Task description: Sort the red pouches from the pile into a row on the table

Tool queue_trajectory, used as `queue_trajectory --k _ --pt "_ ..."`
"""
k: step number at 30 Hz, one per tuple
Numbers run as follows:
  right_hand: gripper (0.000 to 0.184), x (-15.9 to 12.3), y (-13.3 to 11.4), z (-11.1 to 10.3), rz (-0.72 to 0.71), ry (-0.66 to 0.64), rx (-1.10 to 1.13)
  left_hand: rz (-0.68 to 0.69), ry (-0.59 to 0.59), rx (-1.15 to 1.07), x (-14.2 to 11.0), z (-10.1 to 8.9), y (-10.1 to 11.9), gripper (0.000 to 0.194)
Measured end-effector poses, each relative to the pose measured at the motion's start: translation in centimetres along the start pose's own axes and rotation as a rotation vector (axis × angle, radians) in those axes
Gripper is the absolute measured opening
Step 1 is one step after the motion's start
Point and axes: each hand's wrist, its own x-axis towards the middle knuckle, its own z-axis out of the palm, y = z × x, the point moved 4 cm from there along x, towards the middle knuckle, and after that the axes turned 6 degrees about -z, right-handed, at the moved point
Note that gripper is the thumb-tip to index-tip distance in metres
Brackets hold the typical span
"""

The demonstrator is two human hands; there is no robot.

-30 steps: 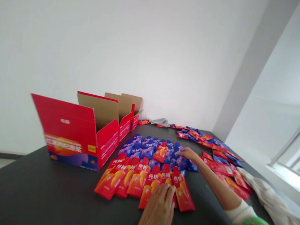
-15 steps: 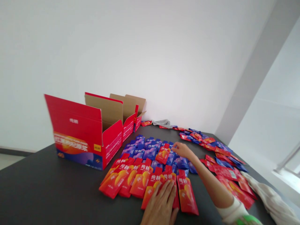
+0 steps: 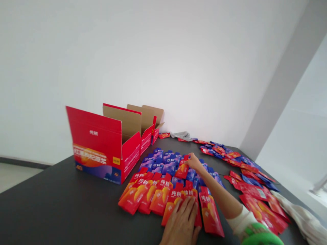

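Observation:
My left hand (image 3: 181, 221) lies flat, fingers stretched out, across a red pouch (image 3: 189, 193) in the front row. Several more red pouches (image 3: 160, 194) lie side by side to its left, and a single red pouch (image 3: 209, 211) lies just to its right. Farther off, my right hand (image 3: 194, 162) pinches the top right edge of another red pouch (image 3: 182, 169). That pouch rests over rows of blue-purple pouches (image 3: 169, 165), some of them hidden by my right forearm.
Open red cartons (image 3: 98, 146) stand in a line at the left. Loose red and blue pouches (image 3: 258, 194) are scattered along the right side of the dark table (image 3: 63, 207). A pale cloth (image 3: 298, 211) lies at the right edge, and a grey cloth (image 3: 182, 135) at the back.
My right hand has closed on the upper edge of the red pouch lying over the blue ones. The view has turned slightly left. My left hand stays on the front red pouches.

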Motion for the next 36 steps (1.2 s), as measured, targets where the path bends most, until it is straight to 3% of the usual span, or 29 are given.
queue_trajectory --k 4,8,12,15,18,23,27,31,36 --pt "0.038 -1.1 -0.8 -1.3 -0.028 -0.054 0.244 -0.019 0.056 -0.014 -0.2 0.0 -0.2 0.048" --pt "0.041 -3.7 -1.4 -3.7 -0.052 -0.233 0.415 -0.03 0.157 0.007 -0.3 -0.2 -0.2 0.044" --pt "0.045 -6.2 -0.7 -6.0 -0.008 -0.369 0.486 -0.104 0.219 0.045 -0.4 0.0 -0.4 0.042" --pt "0.044 -7.5 0.4 -6.2 0.044 -0.417 0.471 -0.186 0.288 0.098 -0.7 0.8 -0.9 0.052" --pt "0.038 -8.5 1.4 -5.0 0.079 -0.446 0.401 -0.232 0.35 0.12 -1.0 1.3 -1.5 0.062" --pt "0.028 -9.3 2.0 -2.6 0.071 -0.468 0.198 -0.175 0.319 0.083 -1.1 1.3 -1.7 0.063" --pt "0.032 -9.3 1.6 -2.7 0.011 -0.408 -0.013 -0.141 0.31 0.124 -1.1 1.1 -1.9 0.06" --pt "0.03 -9.0 0.7 -5.1 -0.081 -0.325 -0.215 -0.095 0.313 0.164 -1.1 1.0 -1.9 0.062" --pt "0.023 -6.3 2.2 -11.5 -0.018 -0.192 -0.39 -0.039 0.335 0.172 -0.9 -0.4 -0.8 0.069"
